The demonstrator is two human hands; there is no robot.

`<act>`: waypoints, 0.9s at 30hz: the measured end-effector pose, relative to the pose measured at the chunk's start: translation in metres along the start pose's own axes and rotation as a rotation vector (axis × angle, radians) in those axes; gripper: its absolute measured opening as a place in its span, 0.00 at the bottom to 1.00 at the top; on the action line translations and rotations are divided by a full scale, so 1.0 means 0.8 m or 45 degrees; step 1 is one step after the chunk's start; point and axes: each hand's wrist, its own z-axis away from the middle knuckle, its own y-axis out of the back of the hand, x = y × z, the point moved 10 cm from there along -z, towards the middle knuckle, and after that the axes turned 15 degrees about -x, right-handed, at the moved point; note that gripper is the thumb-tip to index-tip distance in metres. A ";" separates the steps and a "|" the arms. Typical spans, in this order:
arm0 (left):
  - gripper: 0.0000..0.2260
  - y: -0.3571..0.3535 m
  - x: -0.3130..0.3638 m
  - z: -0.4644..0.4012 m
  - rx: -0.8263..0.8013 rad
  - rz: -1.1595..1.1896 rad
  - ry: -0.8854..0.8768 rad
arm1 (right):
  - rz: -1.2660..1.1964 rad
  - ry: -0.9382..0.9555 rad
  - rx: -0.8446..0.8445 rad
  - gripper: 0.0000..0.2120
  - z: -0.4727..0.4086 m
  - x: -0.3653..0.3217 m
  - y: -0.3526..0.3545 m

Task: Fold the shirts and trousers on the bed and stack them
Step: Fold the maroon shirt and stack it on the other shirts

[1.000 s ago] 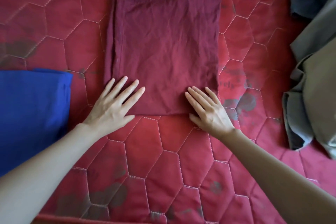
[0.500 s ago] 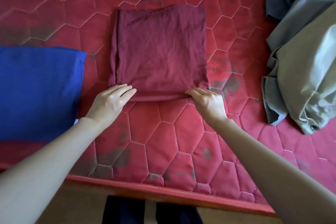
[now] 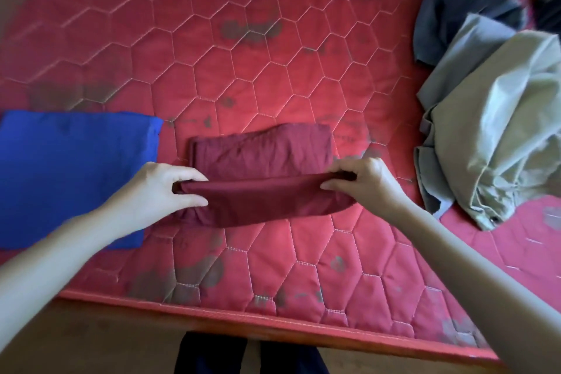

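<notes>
Both hands, left hand [image 3: 158,188] and right hand [image 3: 361,182], pinch the near edge of the maroon folded cloth garment [image 3: 264,167] lifted off the red quilted bed [image 3: 273,70]; uneven pulling could skew the fold or spill its layers.

Two bare forearms enter from the lower left and lower right corners of the frame, with no sleeves, cuffs, watches or bracelets showing anywhere along them. The left hand [image 3: 158,191] and the right hand [image 3: 361,184] carry no rings or gloves, and the fingernails look short and unpainted. At the bottom centre of the frame, two legs in dark navy trousers [image 3: 212,355] show, with a narrow gap between them.
</notes>
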 end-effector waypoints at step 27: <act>0.22 -0.094 0.074 -0.115 0.436 -0.815 -0.088 | 0.385 0.112 0.508 0.16 -0.133 -0.027 -0.104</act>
